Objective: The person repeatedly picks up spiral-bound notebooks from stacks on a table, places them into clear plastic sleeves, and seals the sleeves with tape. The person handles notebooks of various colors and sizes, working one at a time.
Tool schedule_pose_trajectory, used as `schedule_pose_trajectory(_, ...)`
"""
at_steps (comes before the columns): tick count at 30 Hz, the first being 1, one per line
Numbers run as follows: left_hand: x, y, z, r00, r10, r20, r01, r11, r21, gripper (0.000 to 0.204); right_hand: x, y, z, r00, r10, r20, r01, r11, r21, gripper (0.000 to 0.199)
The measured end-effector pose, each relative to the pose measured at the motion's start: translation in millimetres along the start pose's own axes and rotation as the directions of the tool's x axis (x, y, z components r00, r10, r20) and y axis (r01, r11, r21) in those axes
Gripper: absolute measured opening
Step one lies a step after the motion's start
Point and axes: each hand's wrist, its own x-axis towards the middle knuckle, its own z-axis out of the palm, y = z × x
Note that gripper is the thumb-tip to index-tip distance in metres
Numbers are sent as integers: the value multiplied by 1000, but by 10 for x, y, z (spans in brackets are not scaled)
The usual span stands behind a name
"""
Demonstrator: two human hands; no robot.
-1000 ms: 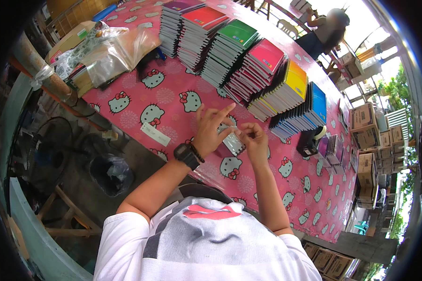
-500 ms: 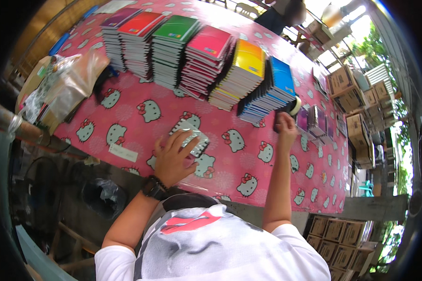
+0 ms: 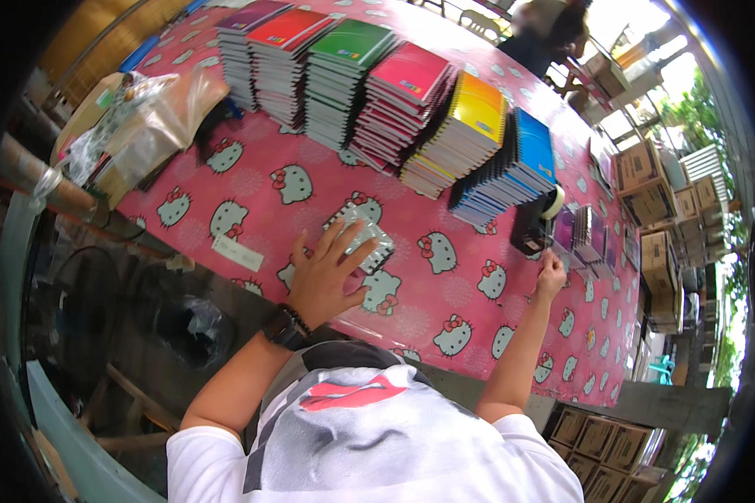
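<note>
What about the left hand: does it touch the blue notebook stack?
No: the left hand covers part of a shiny spiral-bound item instead.

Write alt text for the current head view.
A person's spread left hand rests on a small, shiny spiral-bound pad on a pink, cat-patterned table cover; the curled right hand is beside a black tape dispenser. Six stacks of colourful spiral notebooks stand farther back.

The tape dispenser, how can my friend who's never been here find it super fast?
On the pink table, follow the row of notebooks right to the blue stack. Beside it, near the person's right hand, sits the tape dispenser. It's black with one pale roll, unlike the blue stack and purple pile on either side.
</note>
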Motion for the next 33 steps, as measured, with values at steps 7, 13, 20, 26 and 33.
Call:
schedule_pose_trajectory(7,33,-25,-94,998,13,67,-16,999,44,86,-768,-735,1053,548,205,811,-464,881,90,16)
schedule_pose_trajectory(13,45,-63,-146,994,45,96,-50,997,54,89,-1498,-2287,1965,-37,-80,996,395,915,88,38)
schedule_pose_trajectory(20,225,-122,-197,984,152,95,-155,987,34,89,-1526,-2144,2347,-40,191,981,750,654,-97,51)
schedule_pose_trajectory(26,371,-145,-146,962,153,226,-160,987,15,77,-1304,-1968,2271,-200,69,977,527,848,48,37)
schedule_pose_trajectory(33,328,-70,-239,954,202,219,-231,966,117,85,-1595,-798,2258,-109,221,969,-220,945,-241,33)
